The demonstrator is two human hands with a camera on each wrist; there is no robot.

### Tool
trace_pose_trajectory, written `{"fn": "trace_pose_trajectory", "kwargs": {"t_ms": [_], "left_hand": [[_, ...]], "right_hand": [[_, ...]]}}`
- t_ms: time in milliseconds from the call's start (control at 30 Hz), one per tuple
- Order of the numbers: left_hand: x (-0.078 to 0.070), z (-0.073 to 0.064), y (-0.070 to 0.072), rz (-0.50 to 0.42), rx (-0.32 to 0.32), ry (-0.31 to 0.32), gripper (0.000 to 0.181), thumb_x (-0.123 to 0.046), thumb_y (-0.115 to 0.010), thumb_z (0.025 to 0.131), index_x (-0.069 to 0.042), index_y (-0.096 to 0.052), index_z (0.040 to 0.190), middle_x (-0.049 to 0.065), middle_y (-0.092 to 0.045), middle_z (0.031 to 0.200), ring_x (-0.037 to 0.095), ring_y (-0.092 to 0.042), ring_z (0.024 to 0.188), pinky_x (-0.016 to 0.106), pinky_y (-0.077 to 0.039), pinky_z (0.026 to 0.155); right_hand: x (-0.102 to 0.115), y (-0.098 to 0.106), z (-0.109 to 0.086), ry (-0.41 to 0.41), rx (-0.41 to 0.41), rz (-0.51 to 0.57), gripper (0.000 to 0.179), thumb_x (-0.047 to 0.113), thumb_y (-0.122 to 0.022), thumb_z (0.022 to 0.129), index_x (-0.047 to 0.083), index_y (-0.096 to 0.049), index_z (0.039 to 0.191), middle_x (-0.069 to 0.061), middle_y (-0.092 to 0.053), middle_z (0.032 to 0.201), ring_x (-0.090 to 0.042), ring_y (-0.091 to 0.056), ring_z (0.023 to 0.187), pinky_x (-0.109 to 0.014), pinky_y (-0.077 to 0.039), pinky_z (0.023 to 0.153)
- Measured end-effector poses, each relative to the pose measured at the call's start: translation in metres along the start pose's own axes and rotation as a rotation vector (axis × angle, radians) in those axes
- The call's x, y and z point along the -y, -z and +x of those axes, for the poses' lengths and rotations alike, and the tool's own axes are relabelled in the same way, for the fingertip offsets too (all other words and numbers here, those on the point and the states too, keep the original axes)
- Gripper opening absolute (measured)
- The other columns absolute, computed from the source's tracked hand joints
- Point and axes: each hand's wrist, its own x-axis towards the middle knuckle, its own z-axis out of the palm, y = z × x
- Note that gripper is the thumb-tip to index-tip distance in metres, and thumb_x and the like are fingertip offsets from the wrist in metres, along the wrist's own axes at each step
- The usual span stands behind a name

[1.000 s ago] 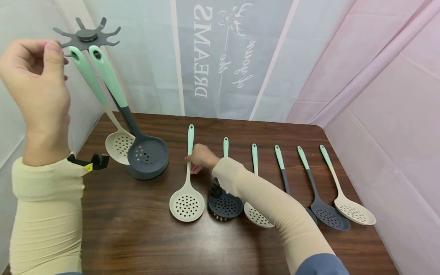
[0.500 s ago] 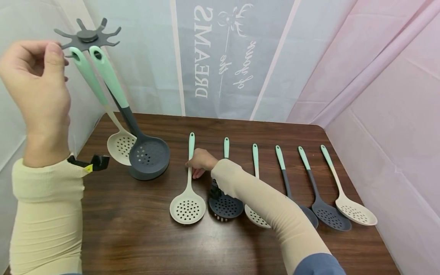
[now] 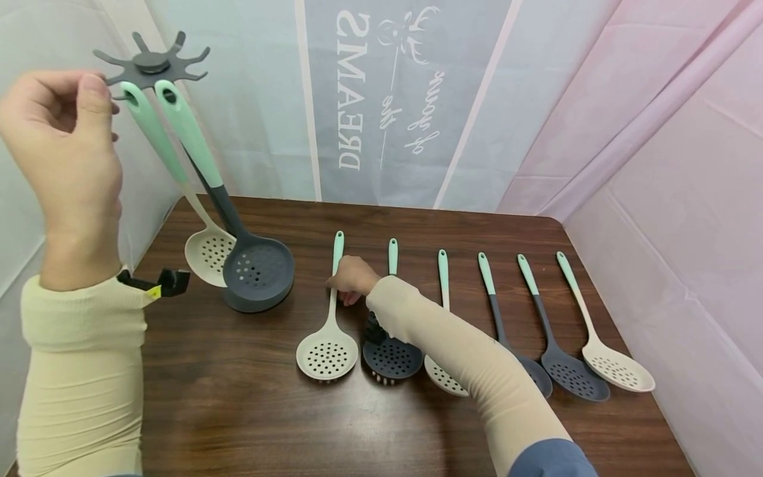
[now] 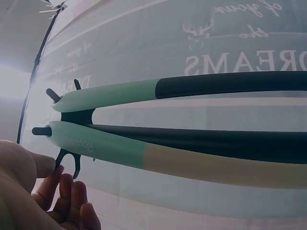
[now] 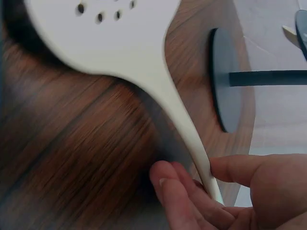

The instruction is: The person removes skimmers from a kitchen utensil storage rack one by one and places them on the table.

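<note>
My left hand (image 3: 77,152) pinches one prong of the dark utensil rack's hooked top (image 3: 150,63). Two mint-handled tools hang from that rack: a cream slotted ladle (image 3: 205,255) and a dark grey skimmer (image 3: 268,258). In the right wrist view, the rack's round base (image 5: 225,81) and post stand on the table. My right hand (image 3: 354,275) holds a cream skimmer (image 3: 327,354) between thumb and fingers, low on its handle. Its perforated head points toward the near side, and its mint handle end sticks out beyond my fingers.
Mint-handled utensils lie in a row to the right: a dark skimmer (image 3: 393,360), a cream perforated tool (image 3: 444,376), a dark one (image 3: 534,374), a dark slotted spoon (image 3: 575,376) and a cream slotted spoon (image 3: 620,370). My right sleeve (image 3: 453,338) covers part of them. Cloth walls border the table (image 3: 238,397).
The right hand first drew the cream skimmer a little toward the near side, then shifted it slightly right, its head now nearer the dark skimmer. The left hand stays on the rack prong.
</note>
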Motion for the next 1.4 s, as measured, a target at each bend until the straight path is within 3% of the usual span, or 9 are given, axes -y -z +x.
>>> {"fn": "trace_pose_trajectory", "kwargs": {"t_ms": [333, 600, 833, 1033, 1167, 1267, 1400], "left_hand": [[-0.001, 0.002, -0.003, -0.122, 0.000, 0.015, 0.013, 0.001, -0.068, 0.093, -0.002, -0.071, 0.081, 0.007, -0.060, 0.078, 0.013, -0.053, 0.069, 0.017, -0.043, 0.062], [-0.001, 0.002, -0.002, -0.143, 0.002, 0.010, 0.011, 0.001, -0.068, 0.094, -0.002, -0.069, 0.083, 0.008, -0.060, 0.079, 0.014, -0.054, 0.070, 0.016, -0.042, 0.061], [-0.001, 0.002, -0.001, -0.069, 0.019, -0.008, 0.008, -0.002, -0.066, 0.096, -0.003, -0.068, 0.089, 0.006, -0.060, 0.081, 0.013, -0.057, 0.074, 0.016, -0.043, 0.063], [0.000, 0.003, -0.001, -0.160, 0.013, 0.005, 0.008, 0.001, -0.067, 0.094, -0.001, -0.067, 0.086, 0.008, -0.059, 0.078, 0.015, -0.057, 0.072, 0.017, -0.042, 0.061], [0.001, 0.004, -0.001, -0.118, 0.012, -0.001, 0.010, 0.000, -0.067, 0.095, -0.002, -0.068, 0.085, 0.007, -0.060, 0.080, 0.015, -0.057, 0.074, 0.017, -0.042, 0.062], [0.001, 0.004, -0.001, -0.061, 0.015, -0.011, 0.012, -0.002, -0.065, 0.097, -0.003, -0.068, 0.086, 0.006, -0.060, 0.081, 0.014, -0.057, 0.075, 0.017, -0.042, 0.063], [0.000, 0.004, -0.003, -0.080, 0.015, -0.007, 0.014, 0.000, -0.066, 0.096, -0.003, -0.069, 0.082, 0.006, -0.060, 0.079, 0.014, -0.056, 0.074, 0.017, -0.042, 0.062]], "right_hand": [[-0.012, -0.002, 0.004, 0.029, -0.075, -0.296, 0.044, 0.039, -0.063, 0.100, 0.013, -0.063, 0.065, -0.003, -0.060, 0.054, -0.014, -0.061, 0.045, -0.027, -0.048, 0.044], [-0.005, 0.009, -0.001, 0.114, -0.145, -0.475, 0.050, 0.051, -0.063, 0.098, 0.017, -0.054, 0.062, 0.003, -0.043, 0.052, -0.011, -0.046, 0.046, -0.027, -0.037, 0.044], [0.012, 0.044, -0.015, 0.232, -0.271, -0.440, 0.050, 0.044, -0.061, 0.102, 0.017, -0.047, 0.062, 0.005, -0.034, 0.050, -0.010, -0.036, 0.043, -0.025, -0.028, 0.042], [0.031, 0.088, -0.038, 0.351, -0.335, -0.207, 0.039, 0.040, -0.062, 0.102, 0.014, -0.058, 0.073, 0.003, -0.050, 0.056, -0.012, -0.046, 0.048, -0.025, -0.031, 0.046], [0.042, 0.112, -0.052, 0.465, -0.394, -0.099, 0.030, 0.034, -0.062, 0.102, 0.011, -0.063, 0.082, -0.002, -0.059, 0.064, -0.015, -0.054, 0.052, -0.027, -0.042, 0.053], [0.051, 0.126, -0.057, 0.553, -0.463, -0.068, 0.021, 0.029, -0.062, 0.103, 0.010, -0.065, 0.093, -0.004, -0.068, 0.081, -0.015, -0.062, 0.061, -0.029, -0.048, 0.066], [0.065, 0.144, -0.064, 0.648, -0.574, -0.041, 0.020, 0.024, -0.060, 0.104, 0.006, -0.064, 0.112, -0.005, -0.068, 0.111, -0.015, -0.061, 0.076, -0.028, -0.048, 0.078]]}}
